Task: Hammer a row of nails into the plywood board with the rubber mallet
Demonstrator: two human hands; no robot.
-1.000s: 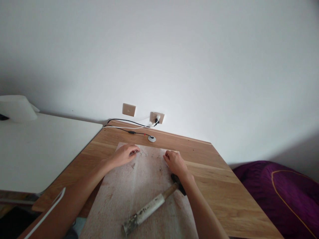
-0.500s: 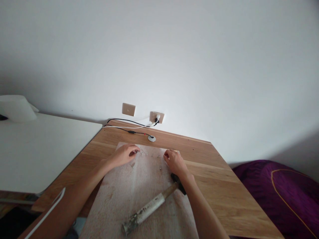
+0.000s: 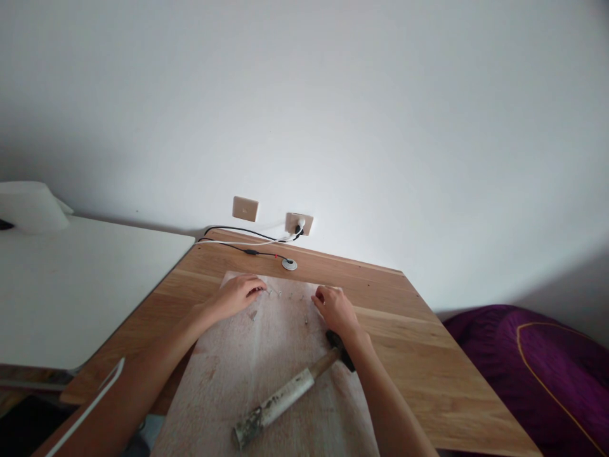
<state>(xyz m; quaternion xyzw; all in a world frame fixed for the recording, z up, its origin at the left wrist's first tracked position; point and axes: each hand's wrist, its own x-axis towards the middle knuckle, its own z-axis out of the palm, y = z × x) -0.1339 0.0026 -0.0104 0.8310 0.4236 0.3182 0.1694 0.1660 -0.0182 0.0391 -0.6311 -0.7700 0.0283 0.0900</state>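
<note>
A pale wooden board (image 3: pixel 266 374) lies on the brown wooden table (image 3: pixel 419 362). My left hand (image 3: pixel 238 296) rests near the board's far left corner, fingers pinched together on a small nail. Several small nails (image 3: pixel 278 294) lie or stand along the board's far edge between my hands. My right hand (image 3: pixel 335 310) sits near the board's far right, fingers curled; what it holds, if anything, is too small to name. A hammer (image 3: pixel 290 397) with a worn pale handle lies diagonally on the board, its dark head beside my right wrist.
A white desk (image 3: pixel 71 285) adjoins the table on the left. Black and white cables (image 3: pixel 247 244) run from a wall socket (image 3: pixel 299 223) to a round grommet (image 3: pixel 288 264). A purple cushion (image 3: pixel 533 368) lies at the lower right.
Both hands shifted only slightly along the board's far edge. The hammer has not moved.
</note>
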